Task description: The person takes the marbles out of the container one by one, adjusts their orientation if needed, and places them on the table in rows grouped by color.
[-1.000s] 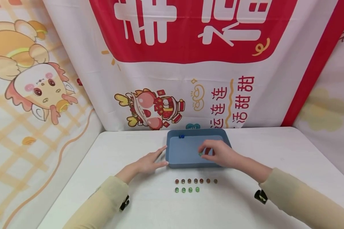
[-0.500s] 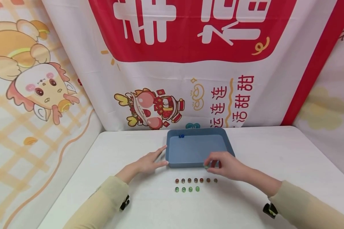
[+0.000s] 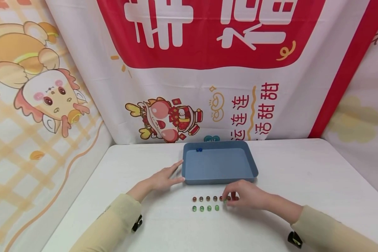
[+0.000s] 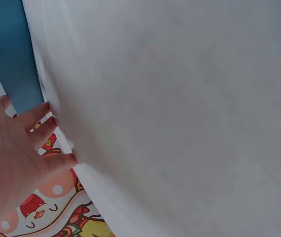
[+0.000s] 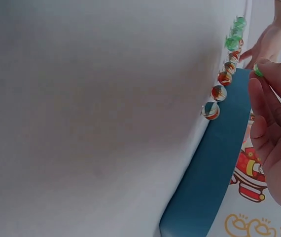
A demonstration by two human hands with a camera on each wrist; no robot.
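Note:
My right hand (image 3: 251, 195) pinches a green glass marble (image 5: 258, 70) between thumb and fingertip. It is over the right part of a row of reddish-brown marbles (image 3: 208, 198) on the table, partly covering that row. A shorter row of green marbles (image 3: 202, 209) lies nearer to me, left of the hand. Behind both rows sits a shallow blue tray (image 3: 218, 181). Two dark blue marbles (image 3: 199, 150) rest inside at its back left. With fingers spread, my left hand (image 3: 160, 179) touches the tray's left side.
A white cloth covers the table (image 3: 176, 231). Directly behind the tray hangs a printed red and white curtain (image 3: 189, 80). Another patterned cloth (image 3: 50, 168) forms the left side, and a pale one (image 3: 365, 140) the right.
My right hand, pinching the green marble, has moved out of the tray, over its front edge and down toward the marble rows. The left hand has stayed at the tray's side.

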